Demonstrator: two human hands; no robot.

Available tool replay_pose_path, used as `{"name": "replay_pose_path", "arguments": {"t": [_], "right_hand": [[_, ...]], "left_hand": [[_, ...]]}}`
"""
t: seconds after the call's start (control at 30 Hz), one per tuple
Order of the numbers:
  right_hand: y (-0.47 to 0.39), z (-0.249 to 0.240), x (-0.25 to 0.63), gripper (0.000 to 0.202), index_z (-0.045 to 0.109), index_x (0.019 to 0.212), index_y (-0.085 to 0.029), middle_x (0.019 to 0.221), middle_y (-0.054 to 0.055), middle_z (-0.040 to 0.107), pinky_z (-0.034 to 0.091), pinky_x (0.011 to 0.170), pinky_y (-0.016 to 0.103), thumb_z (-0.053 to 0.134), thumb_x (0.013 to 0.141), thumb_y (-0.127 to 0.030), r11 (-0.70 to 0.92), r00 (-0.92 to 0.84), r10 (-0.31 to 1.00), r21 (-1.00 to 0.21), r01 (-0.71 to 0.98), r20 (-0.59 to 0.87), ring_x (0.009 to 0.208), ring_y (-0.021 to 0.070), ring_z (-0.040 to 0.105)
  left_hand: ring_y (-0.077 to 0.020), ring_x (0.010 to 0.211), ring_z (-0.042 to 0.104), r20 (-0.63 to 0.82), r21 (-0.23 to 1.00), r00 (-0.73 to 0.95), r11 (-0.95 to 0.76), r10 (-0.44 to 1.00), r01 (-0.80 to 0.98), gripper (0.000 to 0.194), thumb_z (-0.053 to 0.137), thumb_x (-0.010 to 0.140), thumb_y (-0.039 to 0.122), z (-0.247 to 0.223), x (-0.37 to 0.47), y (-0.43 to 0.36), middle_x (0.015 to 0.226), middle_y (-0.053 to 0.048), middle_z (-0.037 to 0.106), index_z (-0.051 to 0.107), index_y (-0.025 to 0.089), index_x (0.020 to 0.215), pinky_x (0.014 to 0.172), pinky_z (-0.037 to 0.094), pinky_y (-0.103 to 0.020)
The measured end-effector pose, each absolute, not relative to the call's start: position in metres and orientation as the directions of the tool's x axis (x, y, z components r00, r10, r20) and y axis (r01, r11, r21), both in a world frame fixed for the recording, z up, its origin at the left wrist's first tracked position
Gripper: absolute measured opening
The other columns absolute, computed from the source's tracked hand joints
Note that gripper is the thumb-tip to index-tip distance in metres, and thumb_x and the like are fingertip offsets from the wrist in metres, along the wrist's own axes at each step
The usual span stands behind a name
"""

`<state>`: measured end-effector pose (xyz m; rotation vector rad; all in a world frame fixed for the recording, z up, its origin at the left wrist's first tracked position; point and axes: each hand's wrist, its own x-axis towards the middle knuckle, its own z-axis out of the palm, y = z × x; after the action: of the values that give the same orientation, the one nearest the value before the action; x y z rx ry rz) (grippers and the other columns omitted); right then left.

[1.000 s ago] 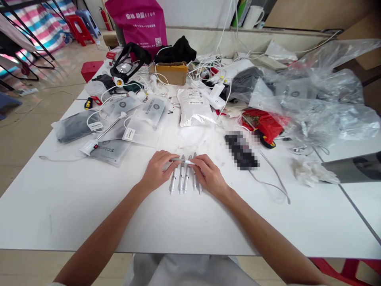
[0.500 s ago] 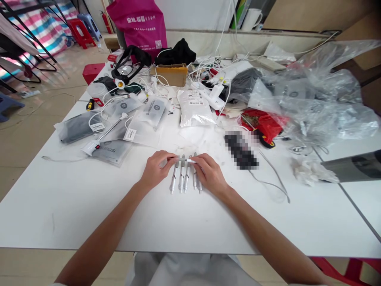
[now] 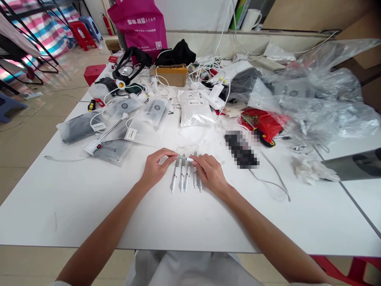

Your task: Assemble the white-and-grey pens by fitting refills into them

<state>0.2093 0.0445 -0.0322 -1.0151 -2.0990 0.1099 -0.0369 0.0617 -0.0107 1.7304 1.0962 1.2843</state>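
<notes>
Crosswise between both hands is a white pen with a grey grip (image 3: 185,158). My left hand (image 3: 155,169) pinches its grey end between thumb and fingers. The white end sits in the closed fingers of my right hand (image 3: 210,171). Beneath the held pen, several more white and grey pens (image 3: 182,178) lie side by side on the white table (image 3: 166,222), pointing away from me. My right hand partly covers the rightmost of these pens.
Left of the hands lie frosted bags (image 3: 111,153) and a lamp holder on a bendable metal neck (image 3: 113,129). Beyond the pens rests a white plastic package (image 3: 195,109). A blurred dark object (image 3: 241,149), a cable (image 3: 275,184) and clear plastic bags (image 3: 327,107) lie on the right.
My right fingers have shifted slightly along the held pen, and more of its white part shows between the hands. The pens on the table stay in place.
</notes>
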Motion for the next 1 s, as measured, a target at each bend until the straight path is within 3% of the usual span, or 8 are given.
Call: {"name": "replay_pose_path", "arguments": {"t": [0.13, 0.27, 0.43, 0.53, 0.67, 0.8, 0.87, 1.0], "right_hand": [[0.044, -0.033, 0.209, 0.021, 0.067, 0.129, -0.021, 0.113, 0.012, 0.070, 0.058, 0.077, 0.036, 0.065, 0.108, -0.022, 0.661, -0.279, 0.712, -0.482, 0.575, 0.645, 0.093, 0.0213, 0.069], [0.044, -0.032, 0.209, 0.017, 0.069, 0.123, -0.024, 0.098, 0.006, 0.071, 0.058, 0.075, 0.035, 0.059, 0.110, -0.019, 0.645, -0.265, 0.741, -0.545, 0.536, 0.617, 0.086, 0.0203, 0.068], [0.042, -0.031, 0.209, 0.022, 0.067, 0.129, -0.027, 0.102, 0.005, 0.075, 0.057, 0.070, 0.034, 0.067, 0.107, -0.024, 0.640, -0.232, 0.747, -0.580, 0.504, 0.623, 0.079, 0.0187, 0.068], [0.040, -0.029, 0.209, 0.010, 0.072, 0.114, -0.025, 0.085, 0.003, 0.072, 0.053, 0.067, 0.034, 0.064, 0.108, -0.025, 0.636, -0.239, 0.752, -0.579, 0.510, 0.615, 0.073, 0.0188, 0.063], [0.041, -0.026, 0.212, 0.023, 0.071, 0.095, -0.023, 0.066, -0.002, 0.063, 0.047, 0.059, 0.032, 0.057, 0.112, -0.031, 0.511, -0.193, 0.856, -0.734, 0.447, 0.479, 0.061, 0.0155, 0.058], [0.043, -0.025, 0.212, 0.023, 0.070, 0.122, -0.024, 0.088, 0.001, 0.071, 0.052, 0.065, 0.032, 0.068, 0.106, -0.039, 0.481, -0.152, 0.876, -0.797, 0.365, 0.459, 0.069, 0.0156, 0.062], [0.043, -0.024, 0.212, 0.019, 0.073, 0.115, -0.024, 0.093, 0.003, 0.073, 0.053, 0.068, 0.032, 0.069, 0.105, -0.040, 0.484, -0.149, 0.874, -0.797, 0.362, 0.463, 0.071, 0.0157, 0.062], [0.043, -0.022, 0.215, 0.028, 0.077, 0.103, -0.023, 0.077, 0.001, 0.071, 0.047, 0.059, 0.030, 0.067, 0.105, -0.049, 0.343, -0.104, 0.939, -0.870, 0.355, 0.328, 0.062, 0.0151, 0.059]], "left_hand": [[-0.0202, 0.093, 0.075, 0.317, 0.928, 0.092, -0.329, 0.944, 0.177, 0.018, 0.082, 0.096, 0.040, -0.010, -0.036, 0.063, 0.097, -0.005, 0.082, 0.085, 0.023, 0.100, 0.089, 0.059, -0.034], [-0.0201, 0.094, 0.075, 0.259, 0.954, 0.089, -0.269, 0.962, 0.129, 0.017, 0.084, 0.094, 0.039, -0.009, -0.036, 0.063, 0.096, -0.005, 0.082, 0.086, 0.023, 0.098, 0.091, 0.057, -0.033], [-0.0207, 0.094, 0.075, 0.206, 0.975, 0.056, -0.210, 0.977, 0.066, 0.017, 0.087, 0.090, 0.039, -0.008, -0.036, 0.063, 0.094, -0.005, 0.082, 0.087, 0.023, 0.096, 0.093, 0.059, -0.034], [-0.0206, 0.093, 0.075, 0.223, 0.974, 0.062, -0.225, 0.973, 0.040, 0.014, 0.088, 0.090, 0.036, -0.009, -0.036, 0.064, 0.093, -0.005, 0.082, 0.087, 0.024, 0.095, 0.092, 0.059, -0.034], [-0.0206, 0.094, 0.076, 0.247, 0.968, 0.115, -0.250, 0.962, 0.005, 0.012, 0.087, 0.091, 0.034, -0.010, -0.035, 0.063, 0.098, -0.006, 0.083, 0.087, 0.024, 0.097, 0.090, 0.059, -0.034], [-0.0213, 0.095, 0.076, 0.216, 0.976, 0.067, -0.217, 0.974, 0.002, 0.015, 0.088, 0.089, 0.036, -0.012, -0.036, 0.064, 0.097, -0.006, 0.083, 0.087, 0.023, 0.096, 0.094, 0.059, -0.035], [-0.0216, 0.095, 0.076, 0.197, 0.980, 0.051, -0.198, 0.979, 0.007, 0.017, 0.089, 0.088, 0.038, -0.012, -0.037, 0.065, 0.096, -0.006, 0.082, 0.087, 0.023, 0.096, 0.094, 0.059, -0.036], [-0.0214, 0.094, 0.076, 0.207, 0.978, 0.083, -0.208, 0.975, 0.010, 0.015, 0.089, 0.089, 0.037, -0.012, -0.038, 0.065, 0.096, -0.006, 0.083, 0.087, 0.024, 0.097, 0.093, 0.059, -0.036]]}}
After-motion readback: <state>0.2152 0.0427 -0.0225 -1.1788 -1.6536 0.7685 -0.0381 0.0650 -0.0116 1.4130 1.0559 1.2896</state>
